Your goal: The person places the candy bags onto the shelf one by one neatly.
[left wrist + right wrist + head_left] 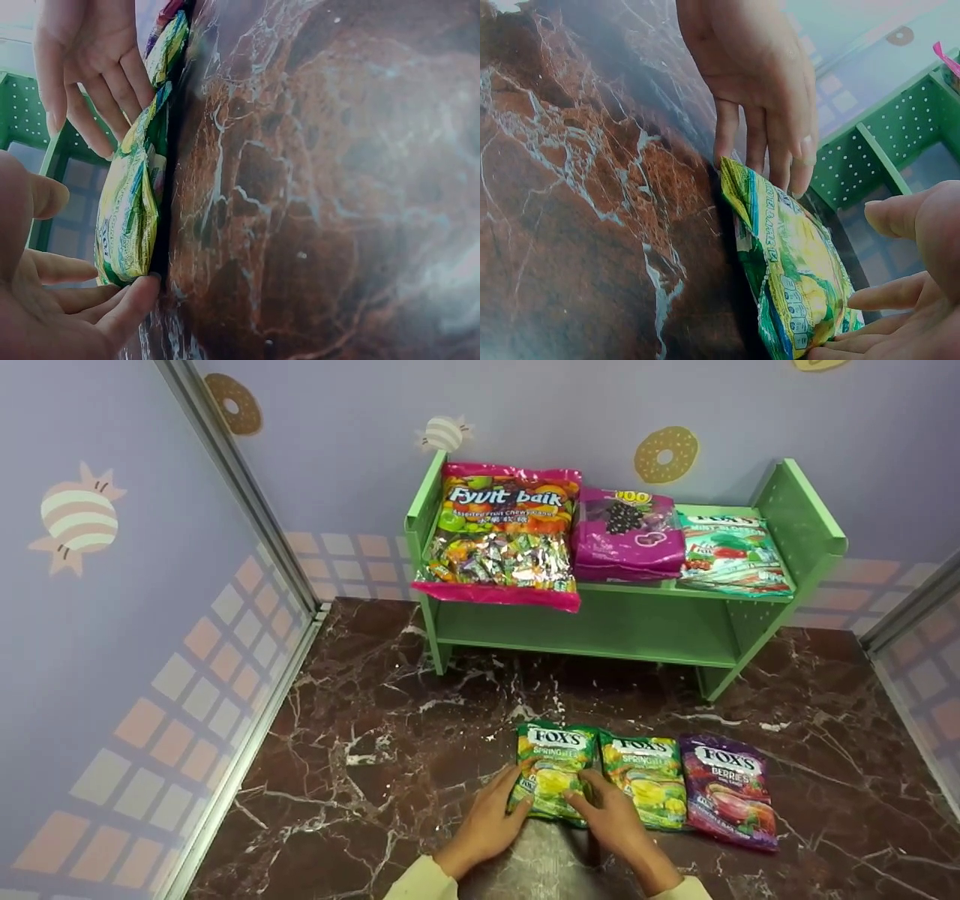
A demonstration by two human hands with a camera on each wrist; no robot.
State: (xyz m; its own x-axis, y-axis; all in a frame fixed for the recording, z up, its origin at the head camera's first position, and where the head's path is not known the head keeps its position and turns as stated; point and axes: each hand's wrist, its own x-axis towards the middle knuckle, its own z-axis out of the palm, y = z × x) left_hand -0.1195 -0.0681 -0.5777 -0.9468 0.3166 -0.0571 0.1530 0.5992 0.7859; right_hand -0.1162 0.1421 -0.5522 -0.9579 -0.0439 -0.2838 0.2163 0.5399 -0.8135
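A green and yellow Fox's candy bag [556, 757] lies face up on the dark marbled surface, between my two hands. At its left edge is my left hand [491, 819], fingers fairly straight and fingertips touching the side. My right hand [616, 819] is on the opposite side, its fingers along the bag's right edge and thumb over the lower front. In the left wrist view, the left fingertips meet the bag's end low down by the surface. A matching green candy bag [651, 776] sits directly to the right, followed by a purple Berries candy bag [731, 791].
Behind the bags stands a green two-level shelf [600, 622]. Its upper level bears a large Fyvit baik candy bag [506, 525], a purple candy bag [628, 547] and a mint-green Fox's bag [731, 555]. Patterned wall panels [135, 622] border the marbled surface [360, 802].
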